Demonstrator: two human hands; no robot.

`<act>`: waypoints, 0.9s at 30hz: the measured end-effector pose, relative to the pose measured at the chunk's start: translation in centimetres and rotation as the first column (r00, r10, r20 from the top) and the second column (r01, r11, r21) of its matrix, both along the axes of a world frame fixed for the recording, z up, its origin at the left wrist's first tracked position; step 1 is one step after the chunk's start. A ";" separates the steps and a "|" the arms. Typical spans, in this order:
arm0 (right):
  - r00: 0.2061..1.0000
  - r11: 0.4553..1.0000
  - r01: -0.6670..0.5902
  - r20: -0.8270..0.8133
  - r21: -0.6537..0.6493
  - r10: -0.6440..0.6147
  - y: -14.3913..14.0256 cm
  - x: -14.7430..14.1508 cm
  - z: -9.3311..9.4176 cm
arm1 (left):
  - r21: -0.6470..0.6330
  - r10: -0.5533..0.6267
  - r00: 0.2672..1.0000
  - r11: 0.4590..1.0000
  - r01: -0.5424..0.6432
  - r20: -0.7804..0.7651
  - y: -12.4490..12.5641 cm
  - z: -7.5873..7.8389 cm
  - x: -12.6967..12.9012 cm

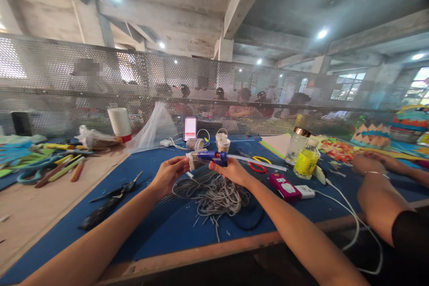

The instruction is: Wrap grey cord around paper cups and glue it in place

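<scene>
- While both forearms reach out over the blue work mat point(161, 228), the right hand point(231, 170) has its fingers wrapped tight around the grip of a blue glue gun point(210, 156), whose nozzle points left and whose white glue stick point(254, 163) juts out to the right.
- At the nozzle, the left hand point(169, 174) pinches a small white piece point(190, 159) between thumb and fingertips; what the piece is cannot be told.
- Just below the hands, a tangled heap of grey cord point(214, 194) lies on the mat, with short offcuts scattered near the table edge.
- Left of the left forearm lie black scissors point(115, 191), blades toward the hands, and farther left a row of pens and tools on brown paper.
- Right of the right hand sit a pink box point(284, 186) touching a white charger block point(304, 192), a small bottle of yellow liquid point(306, 159), a glass jar with a copper lid point(296, 145), and red and yellow loops by the glue stick.
- Behind the hands stand two small white cups point(223, 140) and a cord spool.
- At the right edge, another person's arms point(378, 187) rest on the table among coloured paper.
- Beyond the perforated metal screen point(214, 85), more people sit.
</scene>
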State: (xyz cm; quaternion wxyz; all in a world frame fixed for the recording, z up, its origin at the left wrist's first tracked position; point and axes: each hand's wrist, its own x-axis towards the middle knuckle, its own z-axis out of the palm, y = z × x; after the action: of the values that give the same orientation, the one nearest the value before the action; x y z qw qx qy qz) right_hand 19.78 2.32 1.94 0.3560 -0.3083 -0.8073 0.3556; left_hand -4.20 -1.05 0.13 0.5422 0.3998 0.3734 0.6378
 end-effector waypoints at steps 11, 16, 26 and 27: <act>0.947 0.986 0.148 -0.276 -0.081 -0.164 2.8 1.2 -0.1 | -0.007 -0.004 1.000 1.000 0.004 0.015 0.3 -0.3 -0.4; 0.796 0.790 0.605 -0.098 0.101 -0.597 5.9 4.1 0.0 | 0.028 0.000 1.000 1.000 0.000 0.012 0.6 -0.6 -0.7; 0.437 0.551 0.779 0.374 0.297 -0.818 8.2 8.2 -1.7 | 0.054 -0.014 0.999 0.998 0.012 0.048 0.4 -0.2 -0.5; 0.424 0.555 0.777 0.404 0.298 -0.810 8.3 8.3 -2.0 | 0.059 -0.022 0.999 0.998 0.019 0.047 0.3 -0.1 -0.5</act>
State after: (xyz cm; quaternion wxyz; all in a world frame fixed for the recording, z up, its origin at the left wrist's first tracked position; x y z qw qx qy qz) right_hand 28.08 10.62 -0.06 0.2693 -0.7200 -0.6391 0.0265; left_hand -4.71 -0.72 0.02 0.5457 0.4039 0.3374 0.6521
